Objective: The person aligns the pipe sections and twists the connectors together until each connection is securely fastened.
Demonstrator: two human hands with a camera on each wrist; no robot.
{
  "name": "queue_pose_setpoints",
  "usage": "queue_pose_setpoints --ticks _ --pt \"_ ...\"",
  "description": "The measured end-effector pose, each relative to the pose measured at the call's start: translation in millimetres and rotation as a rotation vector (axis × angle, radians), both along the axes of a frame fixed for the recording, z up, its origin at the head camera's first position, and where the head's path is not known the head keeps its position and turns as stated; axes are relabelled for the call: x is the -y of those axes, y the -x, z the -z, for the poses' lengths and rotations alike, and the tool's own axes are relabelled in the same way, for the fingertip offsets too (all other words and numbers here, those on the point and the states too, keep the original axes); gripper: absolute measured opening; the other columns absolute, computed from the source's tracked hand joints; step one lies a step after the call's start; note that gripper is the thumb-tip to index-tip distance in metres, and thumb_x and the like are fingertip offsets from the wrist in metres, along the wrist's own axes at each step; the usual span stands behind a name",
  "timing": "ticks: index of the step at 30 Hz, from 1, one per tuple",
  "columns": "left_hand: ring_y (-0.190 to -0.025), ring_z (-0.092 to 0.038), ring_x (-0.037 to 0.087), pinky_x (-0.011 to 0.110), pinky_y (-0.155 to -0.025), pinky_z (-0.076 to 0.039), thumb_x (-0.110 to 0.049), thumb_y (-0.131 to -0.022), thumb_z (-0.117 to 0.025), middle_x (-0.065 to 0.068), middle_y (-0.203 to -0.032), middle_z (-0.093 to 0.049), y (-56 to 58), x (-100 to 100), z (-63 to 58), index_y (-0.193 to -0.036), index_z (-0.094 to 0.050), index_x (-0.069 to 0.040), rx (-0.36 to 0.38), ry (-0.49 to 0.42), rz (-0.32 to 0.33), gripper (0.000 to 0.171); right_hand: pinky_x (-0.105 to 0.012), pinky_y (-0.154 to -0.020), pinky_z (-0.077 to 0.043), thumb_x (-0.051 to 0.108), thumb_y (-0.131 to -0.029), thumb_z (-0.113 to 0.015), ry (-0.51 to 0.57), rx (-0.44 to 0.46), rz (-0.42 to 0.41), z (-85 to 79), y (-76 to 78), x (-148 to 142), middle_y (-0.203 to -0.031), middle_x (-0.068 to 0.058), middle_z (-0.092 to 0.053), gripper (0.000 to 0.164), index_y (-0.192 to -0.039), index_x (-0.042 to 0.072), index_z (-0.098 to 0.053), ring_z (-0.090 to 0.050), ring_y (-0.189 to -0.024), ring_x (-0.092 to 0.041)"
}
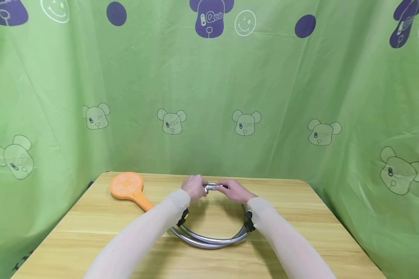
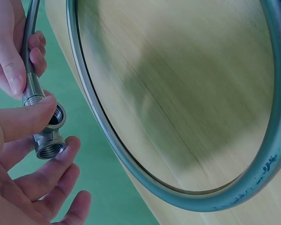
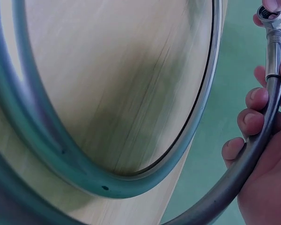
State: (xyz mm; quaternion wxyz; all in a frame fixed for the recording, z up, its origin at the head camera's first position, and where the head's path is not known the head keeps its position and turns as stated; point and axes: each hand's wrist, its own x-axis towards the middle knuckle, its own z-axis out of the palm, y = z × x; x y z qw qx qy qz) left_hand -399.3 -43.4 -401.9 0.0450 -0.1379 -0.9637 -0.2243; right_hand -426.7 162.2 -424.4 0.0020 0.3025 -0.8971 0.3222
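Two hands work close to each other above the far part of one wooden table (image 1: 300, 232). The left hand (image 1: 194, 187) pinches one metal tee fitting (image 2: 46, 137), with the thumb across it and the fingers behind; two threaded openings of this fitting can be seen. The right hand (image 1: 234, 191) is closed around the end of one grey shower hose (image 1: 209, 241), near its metal sleeve (image 3: 274, 58). The sleeve points to the fitting and meets it, but how tightly the two are joined I cannot tell. From the right hand the hose bends down and lies in loops on the table, between the two forearms.

One orange shower head (image 1: 129, 189) lies on the left side of the table, with its spray face up. The left sleeve (image 1: 143, 232) stands in front of the lower end of its handle, so I cannot tell whether the hose is attached there. Two black wrist straps (image 1: 249, 221), one at each wrist, cover small parts of the hose. Behind is a green curtain (image 1: 209, 77), printed with six pale bear heads, three purple ones, two purple ovals and three smiling faces.
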Motion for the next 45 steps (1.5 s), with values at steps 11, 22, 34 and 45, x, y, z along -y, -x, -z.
queue_pose_setpoints --ticks 11,22,34,45 --pt "-0.078 -0.058 0.017 0.034 -0.076 -0.048 -0.013 -0.075 -0.085 -0.001 -0.093 -0.075 0.7 1.1 0.2 -0.111 -0.078 -0.022 0.024 -0.029 -0.007 0.038 -0.031 -0.062 -0.046 0.012 -0.093 -0.071 0.033 0.027 0.011 1.1 0.7 -0.7 -0.082 -0.006 -0.059 0.023 -0.109 0.009 -0.055 -0.052 -0.071 -0.016" --pt "-0.078 -0.058 0.016 0.034 -0.077 -0.049 -0.012 -0.075 -0.085 -0.001 -0.094 -0.075 1.4 0.4 2.4 -0.11 -0.078 -0.022 0.022 -0.029 -0.012 0.037 -0.028 -0.062 -0.041 0.023 -0.1 -0.062 0.004 -0.012 0.015 0.8 2.9 -1.2 -0.08 0.0 -0.055 0.012 -0.101 0.013 -0.069 -0.046 -0.07 -0.013" --pt "-0.077 -0.058 0.016 0.034 -0.076 -0.049 -0.013 -0.076 -0.085 0.0 -0.094 -0.076 -0.7 1.4 3.3 -0.109 -0.079 -0.02 0.028 -0.044 -0.004 0.034 -0.029 -0.062 -0.043 0.023 -0.096 -0.068 0.02 0.069 0.028 0.2 -0.7 1.5 -0.08 -0.002 -0.058 0.019 -0.11 0.01 -0.066 -0.049 -0.069 -0.014" --pt "-0.078 -0.059 0.016 0.034 -0.076 -0.049 -0.013 -0.076 -0.085 -0.001 -0.092 -0.075 -0.2 3.5 2.6 -0.106 -0.08 -0.02 0.026 -0.061 -0.004 0.032 -0.028 -0.064 -0.044 0.019 -0.097 -0.066 0.003 0.003 -0.006 1.4 1.7 -0.1 -0.084 -0.006 -0.059 0.01 -0.104 0.013 -0.065 -0.048 -0.072 -0.014"
